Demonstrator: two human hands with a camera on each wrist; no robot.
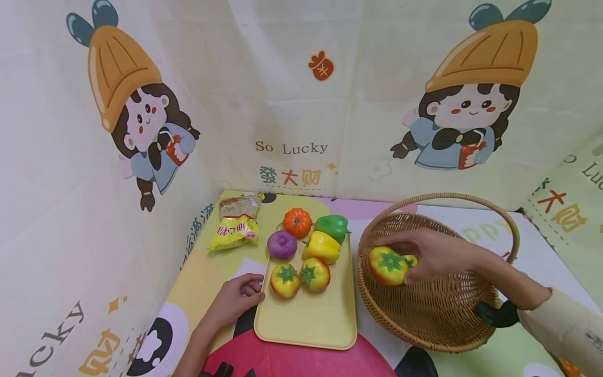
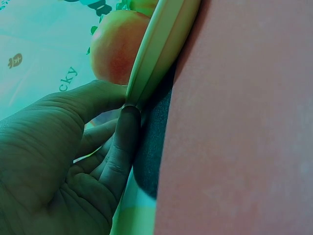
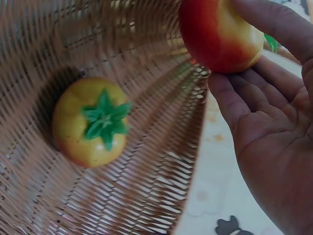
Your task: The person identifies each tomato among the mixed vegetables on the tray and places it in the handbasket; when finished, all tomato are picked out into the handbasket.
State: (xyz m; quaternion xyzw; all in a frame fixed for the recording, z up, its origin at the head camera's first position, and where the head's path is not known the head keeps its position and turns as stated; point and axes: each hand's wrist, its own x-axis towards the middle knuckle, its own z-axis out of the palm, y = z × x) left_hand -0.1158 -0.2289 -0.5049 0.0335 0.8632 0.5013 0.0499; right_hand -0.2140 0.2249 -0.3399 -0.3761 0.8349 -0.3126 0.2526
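Observation:
My right hand (image 1: 435, 251) reaches into a wicker basket (image 1: 438, 319) and grips a yellow-red toy tomato (image 1: 388, 265) just above the basket's inner wall. In the right wrist view the fingers of the right hand (image 3: 274, 117) curl round that tomato (image 3: 220, 34), and a second toy tomato (image 3: 93, 122) lies on the basket weave (image 3: 161, 191). My left hand (image 1: 237, 299) pinches the left rim of a yellow tray (image 1: 306, 324). The left wrist view shows the left hand's fingers (image 2: 128, 132) on the tray's rim (image 2: 156, 54).
On the tray lie two toy tomatoes (image 1: 285, 280), a purple fruit (image 1: 281, 244), a yellow pepper (image 1: 322, 247), a green pepper (image 1: 332, 226) and an orange pumpkin (image 1: 297, 222). A yellow snack bag (image 1: 235, 222) lies at back left. Printed cloth walls enclose the table.

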